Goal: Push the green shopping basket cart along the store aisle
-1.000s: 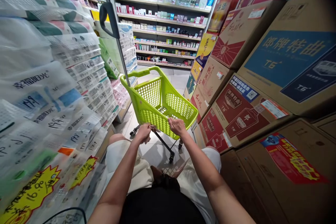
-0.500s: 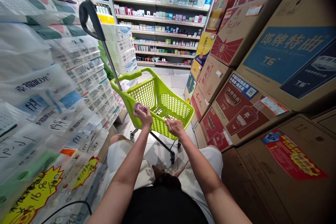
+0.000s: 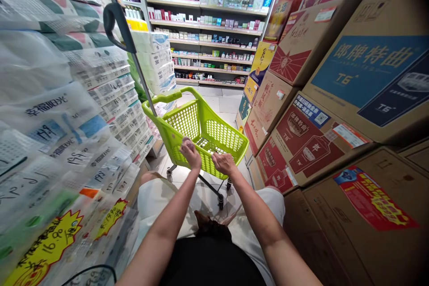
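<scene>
A lime-green plastic shopping cart (image 3: 170,138) with a grid-holed basket stands before me, turned at an angle. My left hand (image 3: 192,155) is closed around a bunched, pinkish-grey cloth (image 3: 188,144) at the basket's near side. Most of the cloth is hidden in the fist. To its right, my right hand (image 3: 224,163) has its fingers curled over the basket's near top rim. A grey pole with a dark looped handle (image 3: 118,27) rises at the cart's left.
Wrapped tissue packs (image 3: 77,111) with price signs are piled along the left. Cardboard cartons (image 3: 315,138) are stacked on the right. Across the tiled floor (image 3: 216,100), shelves (image 3: 208,44) of small boxes and bottles line the back.
My left hand has slid right along the basket's near side with the cloth, closer to my right hand. The right hand keeps its place on the rim.
</scene>
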`<state>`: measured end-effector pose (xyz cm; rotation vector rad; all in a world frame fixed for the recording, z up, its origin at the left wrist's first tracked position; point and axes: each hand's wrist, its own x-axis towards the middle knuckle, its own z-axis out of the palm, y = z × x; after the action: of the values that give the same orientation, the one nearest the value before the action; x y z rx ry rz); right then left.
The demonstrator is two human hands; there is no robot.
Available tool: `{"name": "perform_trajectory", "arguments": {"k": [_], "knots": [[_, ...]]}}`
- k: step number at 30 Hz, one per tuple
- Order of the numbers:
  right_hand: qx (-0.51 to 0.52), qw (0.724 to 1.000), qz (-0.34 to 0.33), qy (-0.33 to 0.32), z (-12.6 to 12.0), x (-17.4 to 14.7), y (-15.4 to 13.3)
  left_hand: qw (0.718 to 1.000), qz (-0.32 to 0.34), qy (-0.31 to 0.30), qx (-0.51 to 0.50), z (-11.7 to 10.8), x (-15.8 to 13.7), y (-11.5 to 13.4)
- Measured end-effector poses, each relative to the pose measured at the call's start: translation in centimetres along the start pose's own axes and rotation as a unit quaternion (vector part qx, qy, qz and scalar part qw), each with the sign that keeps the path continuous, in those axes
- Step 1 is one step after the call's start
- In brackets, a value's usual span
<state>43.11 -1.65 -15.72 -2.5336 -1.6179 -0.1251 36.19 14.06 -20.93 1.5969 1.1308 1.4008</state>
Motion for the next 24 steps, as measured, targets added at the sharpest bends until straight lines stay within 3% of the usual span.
{"name": "perform_trajectory", "arguments": {"k": [2,4,9,11,14,17,19,24], "knots": [[-0.007,1.0,-0.004,0.001,0.0,0.0,0.4,0.998,0.043,-0.045,-0.021,-0.1,-2.8,-0.5],[-0.011,1.0,-0.011,0.006,0.0,-0.2,0.8,0.998,0.047,-0.044,-0.028,-0.3,-2.8,-0.3],[-0.025,0.999,-0.022,0.022,-0.2,-0.5,1.5,0.998,0.031,0.049,-0.022,-1.5,5.0,2.0],[-0.024,0.999,-0.031,0.023,-0.2,-0.6,1.6,0.997,0.035,0.062,-0.019,-1.8,6.0,2.4],[-0.016,0.998,-0.048,0.033,0.1,-0.7,2.2,0.999,0.025,0.032,-0.018,-2.3,3.0,1.3],[-0.015,0.997,-0.059,0.048,0.5,-0.7,3.5,0.998,0.038,-0.05,-0.024,-3.0,-0.5,-0.2],[-0.018,0.996,-0.062,0.058,0.8,-0.8,4.6,0.995,0.058,-0.07,-0.027,-3.8,-0.6,-0.4],[-0.023,0.996,-0.051,0.076,1.3,-1.6,6.6,0.996,0.062,0.07,0.003,-5.7,4.2,1.2]]}}
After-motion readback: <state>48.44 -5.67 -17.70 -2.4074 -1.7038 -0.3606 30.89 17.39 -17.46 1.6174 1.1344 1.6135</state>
